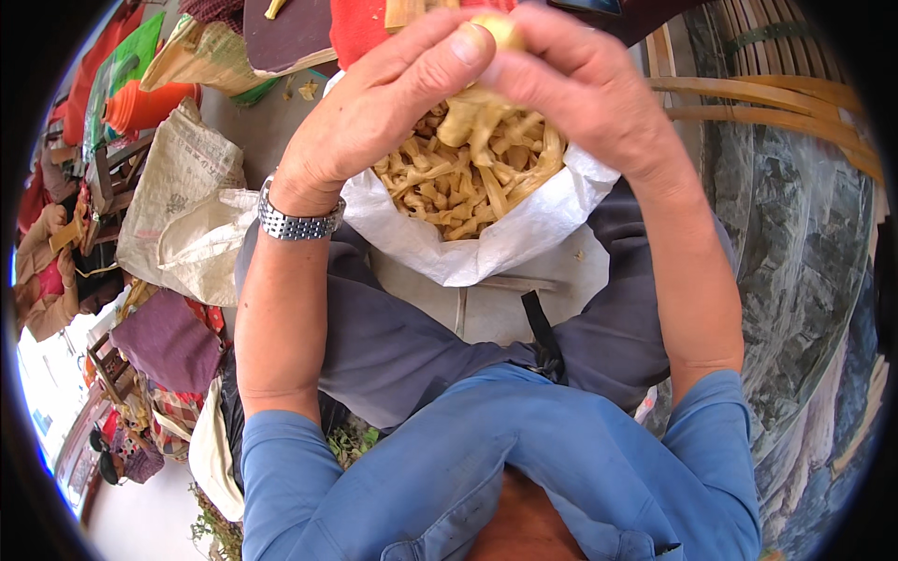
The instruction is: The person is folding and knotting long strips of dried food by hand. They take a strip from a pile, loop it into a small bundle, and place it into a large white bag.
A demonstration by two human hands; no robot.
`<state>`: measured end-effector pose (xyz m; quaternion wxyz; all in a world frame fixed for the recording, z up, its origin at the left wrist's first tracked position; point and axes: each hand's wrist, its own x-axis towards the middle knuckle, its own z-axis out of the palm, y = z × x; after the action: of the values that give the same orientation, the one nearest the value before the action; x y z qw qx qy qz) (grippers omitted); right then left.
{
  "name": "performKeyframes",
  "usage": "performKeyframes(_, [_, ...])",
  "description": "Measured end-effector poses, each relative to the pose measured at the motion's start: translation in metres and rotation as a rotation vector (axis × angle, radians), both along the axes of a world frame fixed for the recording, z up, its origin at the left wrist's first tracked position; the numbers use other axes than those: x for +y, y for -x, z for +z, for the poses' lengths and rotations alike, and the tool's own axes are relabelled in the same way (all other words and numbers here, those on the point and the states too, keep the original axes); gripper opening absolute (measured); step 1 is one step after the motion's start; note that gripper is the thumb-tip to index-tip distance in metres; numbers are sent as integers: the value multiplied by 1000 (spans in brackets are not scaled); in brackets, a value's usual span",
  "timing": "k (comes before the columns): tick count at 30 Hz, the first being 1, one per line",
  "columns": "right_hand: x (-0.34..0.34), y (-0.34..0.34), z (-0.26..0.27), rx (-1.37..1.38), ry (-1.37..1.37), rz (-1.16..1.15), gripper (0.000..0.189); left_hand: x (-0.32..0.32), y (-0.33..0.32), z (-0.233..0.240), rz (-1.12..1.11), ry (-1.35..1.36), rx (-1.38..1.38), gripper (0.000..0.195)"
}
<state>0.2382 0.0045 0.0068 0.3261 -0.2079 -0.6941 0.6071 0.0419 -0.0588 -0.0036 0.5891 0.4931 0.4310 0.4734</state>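
My left hand point(393, 98) and my right hand point(589, 91) meet above an open white woven sack point(470, 263). Between their fingertips is a pale yellow piece point(499, 31), partly covered by the fingers, so its full shape cannot be told. The right fingers are slightly blurred. Many yellow-brown plant pieces point(449, 189), knobbly and stringy, fill the sack below. One larger lump point(466, 123) lies on top of the pile, just under my hands. The sack stands on the floor between my knees.
A red cloth point(358, 31) and a dark board point(291, 31) lie ahead. To the left are a crumpled woven sack point(179, 203), an orange container point(147, 105) and other people, one in a tan sleeve point(42, 308). Bent wooden strips point(758, 98) and plastic sheeting point(786, 231) occupy the right.
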Motion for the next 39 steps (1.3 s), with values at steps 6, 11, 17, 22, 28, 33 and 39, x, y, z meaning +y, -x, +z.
performKeyframes(6, [30, -28, 24, 386, 19, -220, 18, 16, -25, 6, -298, 170, 275, 52])
performKeyframes(11, [49, -56, 26, 274, -125, -420, 25, 13, -45, -1, -309, 362, 508, 35])
performKeyframes(17, [62, -98, 30, 516, -99, -680, 29, 7, -27, -24, -353, 402, 825, 30])
performKeyframes(22, [64, -124, 42, 660, 0, -447, 29, 0, -15, -53, -443, 195, 1148, 30])
performKeyframes(28, [70, -140, 46, 542, 317, -2, 34, 15, -42, -31, -513, 444, 1026, 29])
performKeyframes(33, [86, -172, 53, 541, 279, 142, 39, 14, -44, -51, -315, 77, 986, 41])
performKeyframes(39, [71, -137, 36, 721, 443, 120, 35, 29, -89, -94, -301, -577, 1117, 49])
